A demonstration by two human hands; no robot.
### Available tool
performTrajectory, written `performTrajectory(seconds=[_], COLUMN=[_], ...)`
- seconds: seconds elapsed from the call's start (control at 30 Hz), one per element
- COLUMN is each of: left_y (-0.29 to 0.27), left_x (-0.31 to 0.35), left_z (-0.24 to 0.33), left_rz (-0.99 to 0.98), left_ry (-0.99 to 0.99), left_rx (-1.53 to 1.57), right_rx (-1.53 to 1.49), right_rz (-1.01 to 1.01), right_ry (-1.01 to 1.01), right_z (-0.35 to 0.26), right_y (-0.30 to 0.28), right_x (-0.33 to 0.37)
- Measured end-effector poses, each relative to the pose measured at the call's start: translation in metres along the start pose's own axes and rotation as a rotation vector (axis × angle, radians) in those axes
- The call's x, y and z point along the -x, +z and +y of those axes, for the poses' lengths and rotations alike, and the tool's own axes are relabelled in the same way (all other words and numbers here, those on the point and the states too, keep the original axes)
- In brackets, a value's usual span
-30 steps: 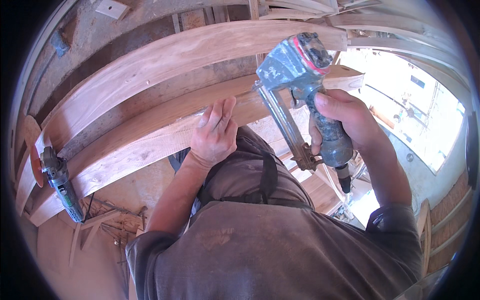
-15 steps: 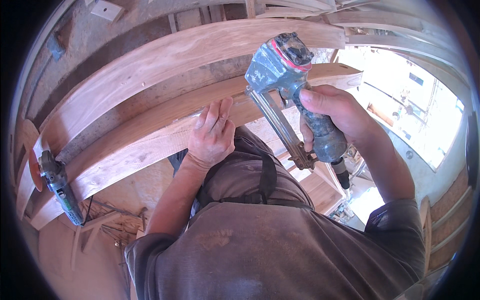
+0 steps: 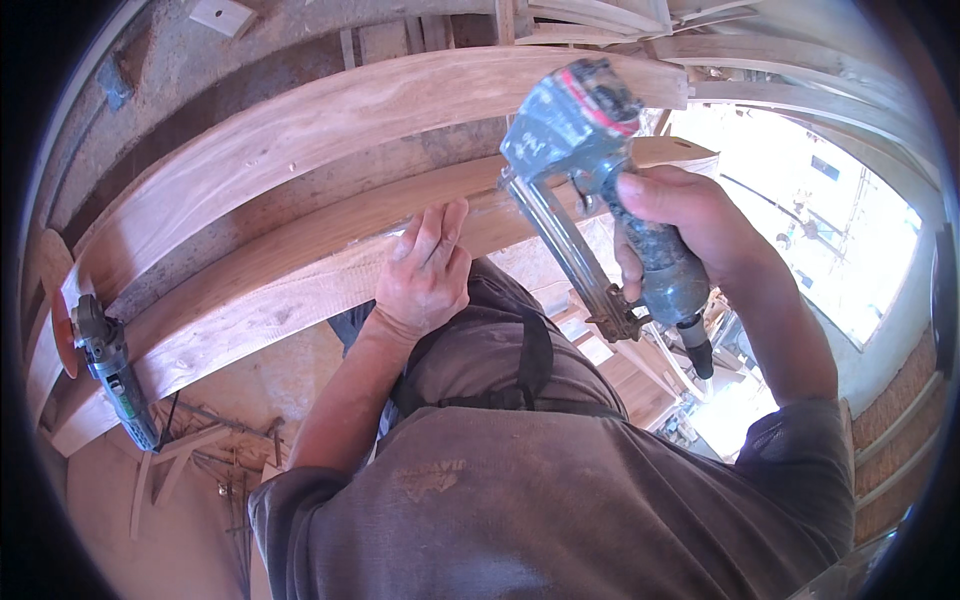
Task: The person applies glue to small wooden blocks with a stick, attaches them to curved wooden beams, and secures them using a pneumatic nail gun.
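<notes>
A worn blue-grey nail gun (image 3: 575, 125) with a pink-red band around its head is in my right hand (image 3: 685, 225). That hand wraps round its dark handle, and the magazine slants down beside it. The nail gun is raised over the right part of a curved wooden beam (image 3: 270, 290), and whether they touch is unclear. My left hand (image 3: 430, 260) rests at the near beam's upper edge, its fingers bent together over the wood. My left thumb and anything small beneath the fingers are hidden.
A second curved wooden beam (image 3: 300, 140) runs behind the first. At the left end an angle grinder (image 3: 118, 375) with an orange disc lies against the wood. A small pale wooden block (image 3: 222, 16) sits at the far left. Curved wooden strips (image 3: 780, 55) stand at the far right.
My right hand and the nail gun have moved slightly to the right, with the gun's head a little blurred. My left hand stays in place on the beam.
</notes>
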State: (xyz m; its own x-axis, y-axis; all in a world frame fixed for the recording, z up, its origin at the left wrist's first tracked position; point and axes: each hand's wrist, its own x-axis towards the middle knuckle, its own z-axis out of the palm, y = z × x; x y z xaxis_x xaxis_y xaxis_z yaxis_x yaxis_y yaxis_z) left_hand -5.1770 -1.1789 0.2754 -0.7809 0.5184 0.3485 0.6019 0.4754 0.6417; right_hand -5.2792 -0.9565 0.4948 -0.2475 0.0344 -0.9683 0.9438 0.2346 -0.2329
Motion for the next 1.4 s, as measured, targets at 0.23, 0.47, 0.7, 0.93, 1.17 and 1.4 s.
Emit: performTrajectory(seconds=[0.23,0.47,0.7,0.93,1.17,1.4], left_y=[-0.009,-0.072,-0.087,-0.093,-0.067,-0.057], left_x=[0.005,0.051,0.068,0.047,0.024,0.020], left_z=[0.003,-0.019,-0.038,-0.031,-0.029,-0.034], left_rz=[-0.075,-0.090,-0.116,0.052,0.213,0.268], left_ry=[-0.041,-0.232,-0.169,-0.270,-0.456,-0.474], left_rx=[0.030,-0.128,-0.093,0.034,0.027,0.037], right_rx=[-0.060,-0.098,-0.161,-0.138,-0.108,-0.177], right_rz=[0.097,0.020,-0.047,-0.106,-0.247,-0.328], right_ry=[-0.121,-0.197,-0.163,-0.213,-0.273,-0.244], right_z=[0.012,0.057,0.080,0.078,0.061,0.045], right_y=[-0.008,-0.015,-0.008,0.000,0.012,0.038], right_x=[0.018,0.012,0.010,0.006,-0.007,-0.025])
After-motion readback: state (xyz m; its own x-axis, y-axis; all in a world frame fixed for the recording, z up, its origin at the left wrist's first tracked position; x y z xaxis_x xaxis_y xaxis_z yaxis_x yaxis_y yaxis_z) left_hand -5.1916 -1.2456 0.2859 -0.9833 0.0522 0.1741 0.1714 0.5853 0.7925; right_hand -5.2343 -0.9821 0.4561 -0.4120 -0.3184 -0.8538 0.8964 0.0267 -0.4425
